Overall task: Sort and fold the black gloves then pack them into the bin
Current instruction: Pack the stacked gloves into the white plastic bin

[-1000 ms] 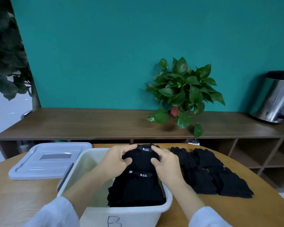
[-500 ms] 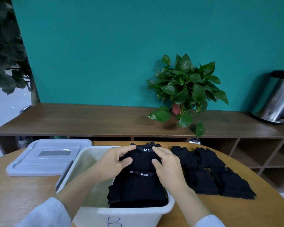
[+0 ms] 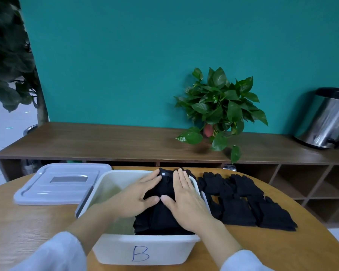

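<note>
Both hands, left hand (image 3: 134, 198) and right hand (image 3: 186, 202), pressed flat with straight fingers on folded black gloves (image 3: 164, 214) inside the white bin (image 3: 145, 249), packing; next likely needed the unfolded gloves (image 3: 241, 200) lying right.

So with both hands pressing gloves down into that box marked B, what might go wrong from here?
Two risks, I'd guess. The folded gloves fill only the right side of the white bin, under the flat left hand and right hand; once released, they could spring up or slump into the bare left half. Also, the loose gloves waiting on the table may not all fit.
</note>
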Motion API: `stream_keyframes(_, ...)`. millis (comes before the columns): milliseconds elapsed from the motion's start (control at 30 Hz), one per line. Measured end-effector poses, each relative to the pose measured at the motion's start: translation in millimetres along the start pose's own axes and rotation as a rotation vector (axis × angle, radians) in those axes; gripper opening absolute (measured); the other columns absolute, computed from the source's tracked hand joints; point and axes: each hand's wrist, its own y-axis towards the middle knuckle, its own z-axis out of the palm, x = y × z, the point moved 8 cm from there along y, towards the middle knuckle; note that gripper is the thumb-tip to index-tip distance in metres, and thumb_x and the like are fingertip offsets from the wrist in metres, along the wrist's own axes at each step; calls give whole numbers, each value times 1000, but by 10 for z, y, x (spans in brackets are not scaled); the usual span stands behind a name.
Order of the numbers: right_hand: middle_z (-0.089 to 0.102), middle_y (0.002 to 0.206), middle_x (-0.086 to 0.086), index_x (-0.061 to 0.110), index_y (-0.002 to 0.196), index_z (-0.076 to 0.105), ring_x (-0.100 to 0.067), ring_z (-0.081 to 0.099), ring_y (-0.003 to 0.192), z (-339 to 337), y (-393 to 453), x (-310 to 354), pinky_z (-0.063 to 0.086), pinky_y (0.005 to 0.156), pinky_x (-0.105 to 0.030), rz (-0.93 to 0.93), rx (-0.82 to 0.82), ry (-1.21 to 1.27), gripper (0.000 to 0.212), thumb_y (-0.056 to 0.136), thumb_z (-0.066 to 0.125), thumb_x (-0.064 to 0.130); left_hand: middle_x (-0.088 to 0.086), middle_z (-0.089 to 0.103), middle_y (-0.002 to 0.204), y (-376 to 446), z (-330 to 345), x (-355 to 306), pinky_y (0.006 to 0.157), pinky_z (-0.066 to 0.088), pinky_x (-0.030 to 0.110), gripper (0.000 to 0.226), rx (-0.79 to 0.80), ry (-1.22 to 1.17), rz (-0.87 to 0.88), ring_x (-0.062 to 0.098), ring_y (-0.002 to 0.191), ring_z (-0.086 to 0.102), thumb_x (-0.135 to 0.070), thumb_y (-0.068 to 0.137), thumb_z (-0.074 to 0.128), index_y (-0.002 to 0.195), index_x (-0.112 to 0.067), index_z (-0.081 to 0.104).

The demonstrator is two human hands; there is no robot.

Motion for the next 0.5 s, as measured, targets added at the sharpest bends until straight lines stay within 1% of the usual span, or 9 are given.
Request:
stream_keyframes(67, -31, 155, 4, 18, 152, -17, -12, -26, 145, 108, 20, -3, -8, 119, -31, 26, 70, -78, 72, 103, 23, 51, -24, -8, 156, -11, 37, 1, 119, 14, 18, 72, 84, 151, 8, -3, 146, -4, -33, 100, 55, 156, -23, 11)
stream_keyframes(133, -33, 156, -3, 19, 152, -19, -16, -29, 144, 203, 45, -16, -11, 120, -33, 63, 127, -122, 72, 102, 20, 54, -22, -11, 156, -14, 58, 6, 121, 12, 24, 81, 142, 236, -1, -3, 146, -9, -39, 97, 57, 156, -24, 4)
stream_keyframes(233, -32, 156, -6, 19, 151, -21, -19, -29, 144, 335, 37, -19, -12, 119, -35, 125, 202, -147, 75, 101, 18, 58, -21, -16, 157, -36, 141, 54, 122, 0, 28, 95, 245, 320, -37, -6, 142, -16, -50, 91, 61, 156, -25, -3)
stream_keyframes(333, -31, 156, -8, 18, 151, -22, -21, -28, 145, 423, 21, -39, -11, 120, -37, 170, 263, -169, 81, 98, 19, 63, -20, -19, 157, -65, 234, 117, 119, -12, 30, 104, 323, 399, -53, -5, 141, -24, -61, 86, 60, 156, -26, -9)
stream_keyframes(433, -32, 156, -9, 18, 150, -24, -22, -28, 145, 487, 40, -83, -9, 121, -39, 197, 323, -232, 91, 93, 22, 71, -18, -22, 158, -68, 318, 160, 120, -13, 39, 113, 383, 460, -58, -2, 142, -25, -65, 82, 62, 154, -25, -16)
stream_keyframes(500, -30, 157, -10, 18, 150, -25, -23, -26, 146, 535, 54, -110, -8, 121, -40, 216, 357, -264, 97, 90, 25, 76, -15, -24, 158, -57, 375, 174, 121, -13, 40, 115, 403, 513, -40, -1, 143, -24, -64, 82, 62, 152, -24, -20)
